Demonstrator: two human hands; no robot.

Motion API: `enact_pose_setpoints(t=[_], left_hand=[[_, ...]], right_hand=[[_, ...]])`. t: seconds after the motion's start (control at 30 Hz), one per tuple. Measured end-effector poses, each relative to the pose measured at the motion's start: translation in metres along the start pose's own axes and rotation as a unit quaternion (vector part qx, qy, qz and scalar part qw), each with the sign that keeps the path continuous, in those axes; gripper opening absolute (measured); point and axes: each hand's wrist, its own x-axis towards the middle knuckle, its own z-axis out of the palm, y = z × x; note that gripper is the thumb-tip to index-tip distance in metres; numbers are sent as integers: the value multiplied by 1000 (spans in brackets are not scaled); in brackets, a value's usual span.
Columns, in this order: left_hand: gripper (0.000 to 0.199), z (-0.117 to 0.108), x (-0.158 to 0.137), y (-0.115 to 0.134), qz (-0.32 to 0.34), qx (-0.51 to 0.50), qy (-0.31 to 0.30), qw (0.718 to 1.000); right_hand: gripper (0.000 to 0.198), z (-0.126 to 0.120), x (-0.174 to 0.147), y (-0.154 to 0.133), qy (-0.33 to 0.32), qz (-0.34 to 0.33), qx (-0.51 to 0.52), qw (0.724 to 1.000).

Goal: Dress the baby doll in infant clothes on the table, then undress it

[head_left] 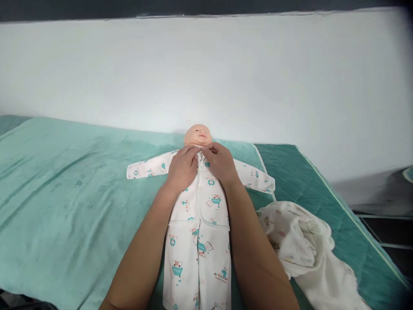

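A baby doll (197, 134) lies on its back with its head toward the wall. It wears a white printed baby jacket (211, 201) and matching white trousers (182, 267); both sleeves stretch out sideways. At the collar, just under the chin, my left hand (183, 167) and my right hand (221, 161) meet with fingertips pinched on the jacket's front edges. Below them a button (199, 189) shows on the jacket front. My fingers hide the top fastening.
A light green blanket (64, 193) covers the bed at left and centre, over a darker green quilted mattress cover (290, 172). Crumpled white printed cloth (300, 241) lies at right. A white wall (193, 73) rises behind the bed; dark metal-edged shelving stands beyond its right edge.
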Motion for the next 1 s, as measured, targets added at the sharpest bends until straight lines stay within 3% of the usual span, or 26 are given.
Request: enact_pose_setpoints(t=[0.23,0.37,0.43,0.57,0.7,0.87,1.0], left_hand=[[39,0,-2,-1,12,-22,14,1000],[28,-2,-12,3,6,-34,32,999],[25,-5,-21,4,12,-44,35,998],[22,-10,-42,2,28,-83,40,995],[21,-12,-52,-1,25,-94,37,995],[20,-11,-50,2,20,-100,37,994],[18,-11,-48,4,-4,-115,44,992]], right_hand=[[18,5,-9,-1,83,7,36,996],[14,5,-29,0,149,-65,-6,987],[11,3,-40,2,138,-101,5,985],[14,-2,-54,5,54,-91,58,993],[21,-7,-60,5,-17,-129,22,991],[18,-11,-72,9,-12,-204,-33,978],[21,-12,-81,10,-10,-196,-56,979]])
